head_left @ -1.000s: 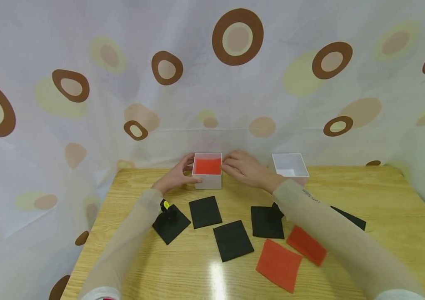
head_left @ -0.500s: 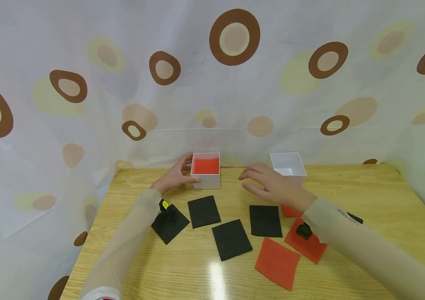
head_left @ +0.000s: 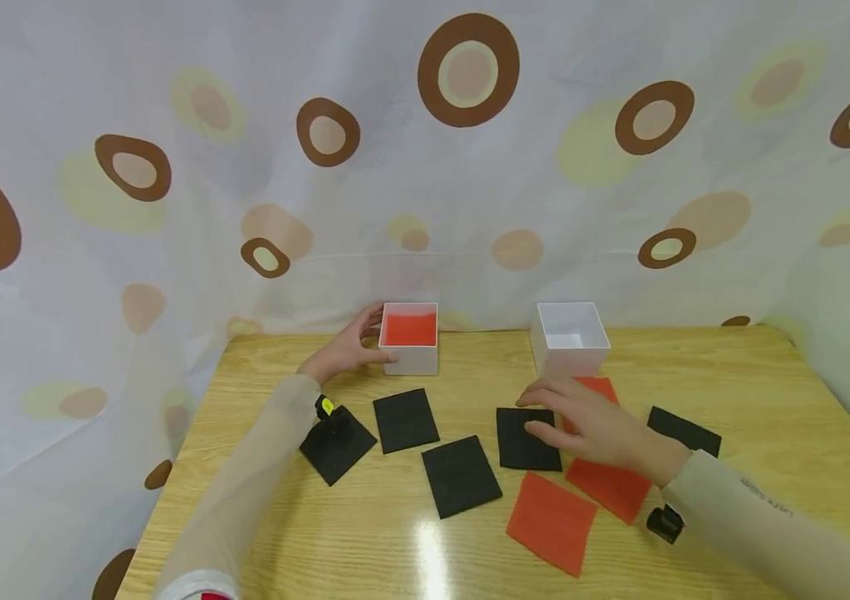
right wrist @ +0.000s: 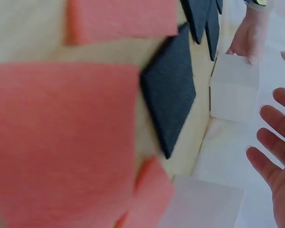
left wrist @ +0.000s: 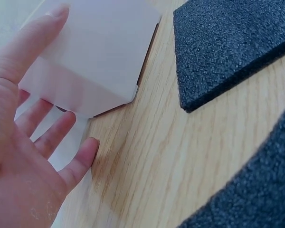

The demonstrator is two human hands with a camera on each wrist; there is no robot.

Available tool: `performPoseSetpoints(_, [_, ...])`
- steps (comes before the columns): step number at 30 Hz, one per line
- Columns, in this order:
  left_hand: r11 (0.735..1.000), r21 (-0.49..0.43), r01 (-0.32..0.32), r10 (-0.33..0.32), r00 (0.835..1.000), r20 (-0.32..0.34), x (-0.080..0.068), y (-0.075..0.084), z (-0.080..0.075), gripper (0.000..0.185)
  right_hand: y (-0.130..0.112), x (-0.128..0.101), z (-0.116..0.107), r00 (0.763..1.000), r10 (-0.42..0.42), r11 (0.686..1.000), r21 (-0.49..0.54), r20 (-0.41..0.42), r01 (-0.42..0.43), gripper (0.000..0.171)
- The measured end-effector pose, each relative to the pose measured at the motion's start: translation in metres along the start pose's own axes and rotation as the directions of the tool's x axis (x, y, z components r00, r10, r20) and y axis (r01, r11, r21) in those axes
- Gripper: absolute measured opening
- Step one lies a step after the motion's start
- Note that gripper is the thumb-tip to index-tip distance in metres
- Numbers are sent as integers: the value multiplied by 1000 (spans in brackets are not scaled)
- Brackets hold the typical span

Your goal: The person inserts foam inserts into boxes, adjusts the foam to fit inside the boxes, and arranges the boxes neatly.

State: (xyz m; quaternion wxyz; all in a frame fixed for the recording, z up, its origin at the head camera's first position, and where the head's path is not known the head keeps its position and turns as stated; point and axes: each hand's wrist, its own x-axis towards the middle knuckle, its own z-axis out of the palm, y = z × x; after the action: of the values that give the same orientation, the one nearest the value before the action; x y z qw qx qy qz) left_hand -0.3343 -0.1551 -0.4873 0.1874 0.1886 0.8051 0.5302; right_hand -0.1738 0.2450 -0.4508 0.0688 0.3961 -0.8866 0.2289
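Note:
At the back of the table my left hand (head_left: pixel 350 344) holds a white box (head_left: pixel 419 361), thumb on its front wall and fingers round its left side. A red square (head_left: pixel 410 330) shows inside that box. In the left wrist view the thumb lies over the white wall. My right hand (head_left: pixel 590 425), fingers loosely extended and holding nothing, hovers above a black foam square (head_left: pixel 518 450) and two red squares, one red square (head_left: pixel 602 388) behind the fingers and another red square (head_left: pixel 608 492) below the wrist. Those are partly hidden by the hand.
A second white box (head_left: pixel 571 360) stands back right. Several black foam squares lie on the table (head_left: pixel 320 542), among them a black square (head_left: pixel 406 421), a black square (head_left: pixel 461 477) and a black square (head_left: pixel 683 429). A red square (head_left: pixel 551 523) lies nearer. A patterned curtain (head_left: pixel 365 225) hangs behind.
My right hand has left the held box's right side and moved right and nearer, over the black and red squares. The left hand stays at the box.

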Motion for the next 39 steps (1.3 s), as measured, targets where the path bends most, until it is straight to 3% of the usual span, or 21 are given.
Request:
performPoseSetpoints(12, [1000, -6, -5, 5, 1000, 1, 0, 2, 2, 106, -10, -37, 13, 1000, 1, 1000, -18, 12, -1, 39])
performPoseSetpoints(19, [1000, -23, -10, 10, 1000, 1, -1, 2, 3, 107, -17, -60, 17, 996, 68, 996, -63, 57, -64, 48])
performPoseSetpoints(30, [1000, -21, 6, -6, 1000, -1, -3, 0, 5, 106, -30, -92, 33, 985, 167, 966, -208, 46, -154, 72])
performPoseSetpoints(39, [999, -36, -17, 17, 1000, 2, 0, -2, 4, 105, -41, -99, 35, 952, 276, 937, -260, 134, -235, 91])
